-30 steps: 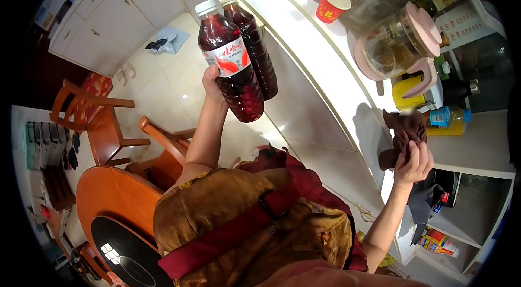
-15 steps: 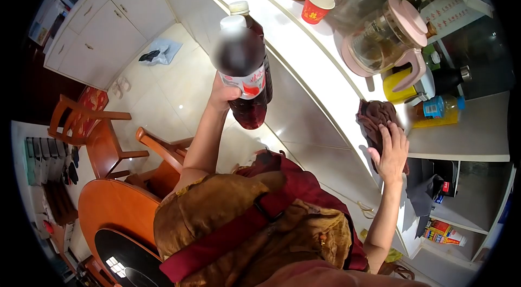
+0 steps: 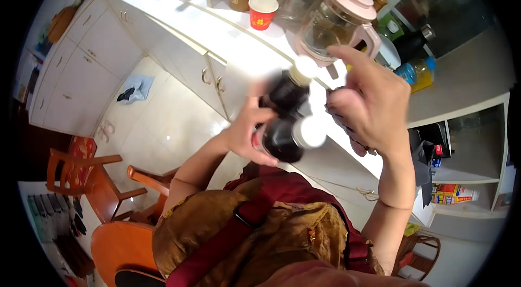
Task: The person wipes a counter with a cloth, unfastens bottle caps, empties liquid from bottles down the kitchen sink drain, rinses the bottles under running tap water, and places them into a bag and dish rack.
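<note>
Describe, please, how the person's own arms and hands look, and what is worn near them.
The left hand and right hand are bare, with no glove, watch or bracelet visible. Both forearms are uncovered by sleeves. Near them is a shiny golden-brown garment, crossed by a dark red strap with a black buckle.

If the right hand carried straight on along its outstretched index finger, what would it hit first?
Most likely the glass pitcher with the pink lid: the right hand's index finger overlaps its lower body in this view. Depth is unclear, so it might pass in front instead.
</note>
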`<action>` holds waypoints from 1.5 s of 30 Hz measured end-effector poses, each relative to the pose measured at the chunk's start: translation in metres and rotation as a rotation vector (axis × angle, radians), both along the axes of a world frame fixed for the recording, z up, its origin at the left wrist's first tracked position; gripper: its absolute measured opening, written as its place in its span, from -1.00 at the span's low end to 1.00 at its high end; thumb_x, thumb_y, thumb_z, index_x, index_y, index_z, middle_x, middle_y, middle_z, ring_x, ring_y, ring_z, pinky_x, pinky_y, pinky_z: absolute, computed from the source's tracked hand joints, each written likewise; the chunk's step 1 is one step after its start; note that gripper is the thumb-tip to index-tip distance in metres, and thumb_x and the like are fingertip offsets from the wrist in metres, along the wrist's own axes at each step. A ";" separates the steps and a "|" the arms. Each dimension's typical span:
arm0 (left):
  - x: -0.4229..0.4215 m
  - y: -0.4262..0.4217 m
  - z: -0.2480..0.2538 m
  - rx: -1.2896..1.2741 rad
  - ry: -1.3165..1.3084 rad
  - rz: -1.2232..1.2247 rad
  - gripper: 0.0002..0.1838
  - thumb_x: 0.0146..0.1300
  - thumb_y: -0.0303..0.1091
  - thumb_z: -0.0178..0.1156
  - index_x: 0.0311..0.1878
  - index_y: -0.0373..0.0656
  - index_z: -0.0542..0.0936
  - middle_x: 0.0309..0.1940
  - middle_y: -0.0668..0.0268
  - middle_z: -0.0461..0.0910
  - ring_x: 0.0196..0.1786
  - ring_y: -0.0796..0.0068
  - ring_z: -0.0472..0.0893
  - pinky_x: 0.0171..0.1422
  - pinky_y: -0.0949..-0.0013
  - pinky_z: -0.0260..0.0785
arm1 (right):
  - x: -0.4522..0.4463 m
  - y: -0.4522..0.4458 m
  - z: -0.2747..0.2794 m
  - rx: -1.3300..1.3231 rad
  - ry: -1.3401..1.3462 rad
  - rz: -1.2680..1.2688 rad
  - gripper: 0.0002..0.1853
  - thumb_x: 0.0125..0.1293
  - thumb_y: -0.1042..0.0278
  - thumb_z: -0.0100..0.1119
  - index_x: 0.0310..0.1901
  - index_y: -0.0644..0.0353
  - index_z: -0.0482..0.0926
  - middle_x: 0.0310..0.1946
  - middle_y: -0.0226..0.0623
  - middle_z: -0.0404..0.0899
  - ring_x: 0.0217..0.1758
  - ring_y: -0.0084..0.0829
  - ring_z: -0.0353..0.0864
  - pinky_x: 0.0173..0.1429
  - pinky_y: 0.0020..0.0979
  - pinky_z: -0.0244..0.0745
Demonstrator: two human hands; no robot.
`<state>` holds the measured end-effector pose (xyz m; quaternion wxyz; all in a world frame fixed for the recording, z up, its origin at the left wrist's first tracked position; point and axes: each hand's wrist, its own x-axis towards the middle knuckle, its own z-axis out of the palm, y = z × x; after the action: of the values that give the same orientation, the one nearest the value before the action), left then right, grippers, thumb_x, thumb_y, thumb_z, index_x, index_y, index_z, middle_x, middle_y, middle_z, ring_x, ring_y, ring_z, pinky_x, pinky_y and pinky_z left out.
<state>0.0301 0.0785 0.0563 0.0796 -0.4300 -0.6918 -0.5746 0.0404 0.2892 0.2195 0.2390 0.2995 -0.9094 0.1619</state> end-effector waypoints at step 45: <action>0.014 0.029 0.025 0.341 -0.485 -0.814 -0.78 -0.26 -0.38 0.52 -0.47 -0.13 0.72 0.20 -0.05 0.27 0.20 -0.11 0.39 0.28 0.12 0.21 | 0.057 0.042 -0.034 -0.276 -0.323 0.303 0.11 -0.45 -0.35 0.50 0.13 0.31 0.45 -0.23 -0.27 0.42 -0.28 -0.38 0.43 -0.28 -0.43 0.34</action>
<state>0.0442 0.1075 0.0814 -0.2448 -0.5000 -0.3627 -0.7473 0.0971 0.3315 0.1856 0.1025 0.3673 -0.8497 0.3642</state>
